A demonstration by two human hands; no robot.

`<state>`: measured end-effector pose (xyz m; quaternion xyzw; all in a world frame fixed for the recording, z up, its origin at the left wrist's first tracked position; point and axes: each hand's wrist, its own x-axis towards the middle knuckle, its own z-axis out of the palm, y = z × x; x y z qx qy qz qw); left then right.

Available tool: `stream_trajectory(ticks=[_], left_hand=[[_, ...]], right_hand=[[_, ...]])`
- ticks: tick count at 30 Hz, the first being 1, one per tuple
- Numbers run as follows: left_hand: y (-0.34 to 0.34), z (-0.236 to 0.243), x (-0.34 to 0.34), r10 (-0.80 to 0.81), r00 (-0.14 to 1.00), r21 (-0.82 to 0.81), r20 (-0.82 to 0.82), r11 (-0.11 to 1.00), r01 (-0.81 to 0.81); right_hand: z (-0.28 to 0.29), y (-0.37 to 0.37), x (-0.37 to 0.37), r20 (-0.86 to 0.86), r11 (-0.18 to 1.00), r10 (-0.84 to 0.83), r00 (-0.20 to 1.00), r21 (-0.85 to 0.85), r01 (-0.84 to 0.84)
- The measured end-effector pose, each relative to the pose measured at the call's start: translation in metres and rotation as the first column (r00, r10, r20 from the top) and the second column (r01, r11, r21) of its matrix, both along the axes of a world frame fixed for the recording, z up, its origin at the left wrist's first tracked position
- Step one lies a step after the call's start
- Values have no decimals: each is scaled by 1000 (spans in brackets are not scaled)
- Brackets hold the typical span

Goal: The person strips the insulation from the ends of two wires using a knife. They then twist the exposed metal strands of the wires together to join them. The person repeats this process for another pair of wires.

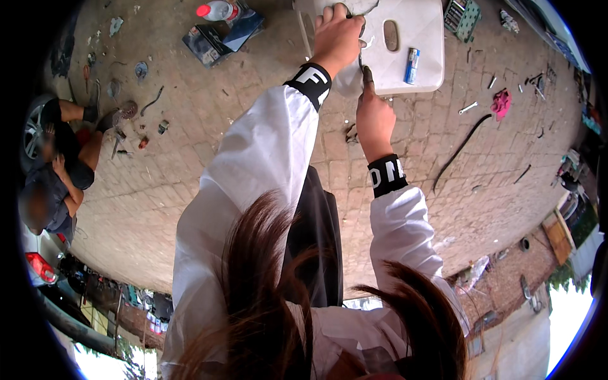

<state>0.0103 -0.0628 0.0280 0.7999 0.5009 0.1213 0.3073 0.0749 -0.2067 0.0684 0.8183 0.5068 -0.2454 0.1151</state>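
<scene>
1. Left hand (339,37): over the left part of the stool, fingers curled. Grip: cannot tell whether it is clamped on the cable, as the hand's own back covers the contact. Risk: a loose pinch would let the piece slip.

2. Right hand (375,117): index finger stretched forward to the stool's near edge, other fingers folded. Grip: cannot tell whether thumb and finger meet; the thumb is hidden. Risk: with only a fingertip there, the cable may skid sideways under pressure.

3. Dark cable (361,59): one, thin, at the stool's left side, between the left hand and the right fingertip. Full length hidden. Risk: pulling unevenly could kink it or whip the end off the edge.

4. Stool (423,24): pale plastic, oblong slot in the top. Risk: likely light; hard pressure on the left side could tilt or shift it.

5. Blue-and-white tube (412,66): lying on the stool, near the right front corner. Risk: a jolt could roll it off.

6. Black hose (457,151) and wrench (468,108): on the brick floor (164,174), right of the stool. Risk: a sideways step could catch a foot.

7. Hair (266,234): hanging loose. Risk: leaning further could swing it across the view.
</scene>
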Motion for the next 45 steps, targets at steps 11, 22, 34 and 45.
stream_trajectory(ticks=[11, 22, 34, 45], left_hand=[[0, -5, -1, -28, 1000, -22, -10, 999, 28], [-42, -9, -15, 230, 954, 2, 192, 972, -234], [-62, -25, -10, 338, 907, -35, 252, 940, -340], [-87, 80, -69, 746, 512, -800, 426, 575, -171]], right_hand=[[-5, -33, -4, -88, 993, -114, 990, 24, 117], [-6, -44, 17, -255, 851, -183, 950, 443, 283], [-35, 6, 6, -226, 811, -248, 942, 484, 329], [74, 0, -41, -531, 698, -221, 818, 499, 513]])
